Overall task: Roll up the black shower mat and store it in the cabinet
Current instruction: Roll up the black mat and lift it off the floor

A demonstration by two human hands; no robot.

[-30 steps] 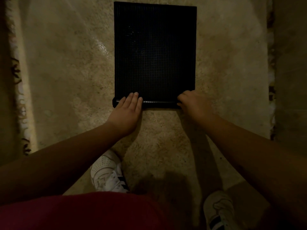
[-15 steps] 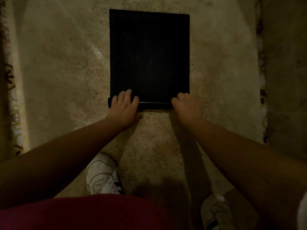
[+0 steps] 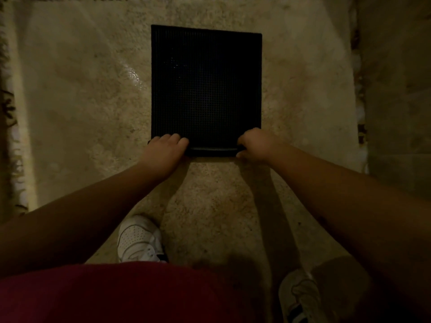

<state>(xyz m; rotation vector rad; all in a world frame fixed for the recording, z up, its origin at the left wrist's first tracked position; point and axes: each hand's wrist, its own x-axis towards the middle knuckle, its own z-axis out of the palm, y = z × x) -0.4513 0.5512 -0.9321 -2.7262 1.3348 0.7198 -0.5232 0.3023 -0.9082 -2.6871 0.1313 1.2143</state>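
Note:
The black shower mat [image 3: 206, 89] lies flat on a beige rug, its grid texture facing up. Its near edge is curled into a thin roll [image 3: 211, 150]. My left hand [image 3: 163, 151] grips the roll's left end with the fingers curled over it. At the right end, my right hand [image 3: 256, 145] is closed around the roll. The cabinet is not in view.
The beige shaggy rug [image 3: 81, 113] has a patterned dark border along the left and far sides. A bare floor strip [image 3: 396, 89] runs along the right. My two white shoes [image 3: 137, 238] stand on the rug just below the hands.
The roll has advanced a little up the mat, and the flat part looks shorter. My left fingers went from flat on the roll to curled over it.

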